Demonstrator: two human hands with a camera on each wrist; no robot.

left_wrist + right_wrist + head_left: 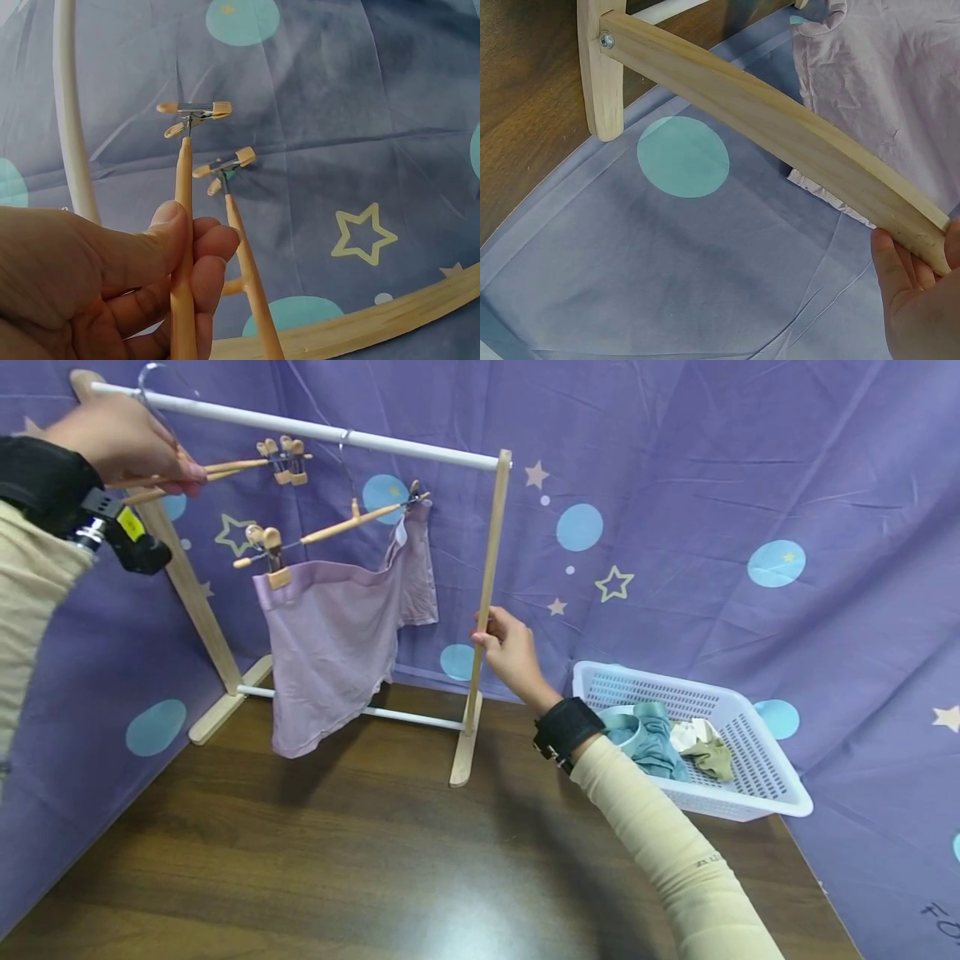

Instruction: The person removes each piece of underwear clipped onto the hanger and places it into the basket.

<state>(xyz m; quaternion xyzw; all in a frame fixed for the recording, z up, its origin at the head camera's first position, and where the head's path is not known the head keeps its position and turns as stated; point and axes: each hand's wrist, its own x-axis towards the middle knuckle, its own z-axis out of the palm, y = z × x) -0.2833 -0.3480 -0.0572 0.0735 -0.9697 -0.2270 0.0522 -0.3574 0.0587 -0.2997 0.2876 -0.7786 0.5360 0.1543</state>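
At the left end of the rack my left hand (123, 439) grips the bar of a wooden clip hanger (182, 225). A second wooden clip hanger (255, 300) is right beside it. Their clips (288, 460) bear no garment. A metal hook (150, 370) shows at the white rail (300, 427); whether it rests on it I cannot tell. My right hand (513, 656) holds the right wooden post (491, 547) of the rack, thumb and fingers around it. Between the hands hang pale pink shorts (330, 643), clipped at the waistband to another wooden hanger (345, 527).
A white plastic basket (783, 777) stands to the right, with teal clothing (652, 747) and a small white and olive garment (708, 756) inside. The rack's feet (465, 756) stand on the brown wooden table (337, 860). A purple patterned cloth (675, 468) hangs behind.
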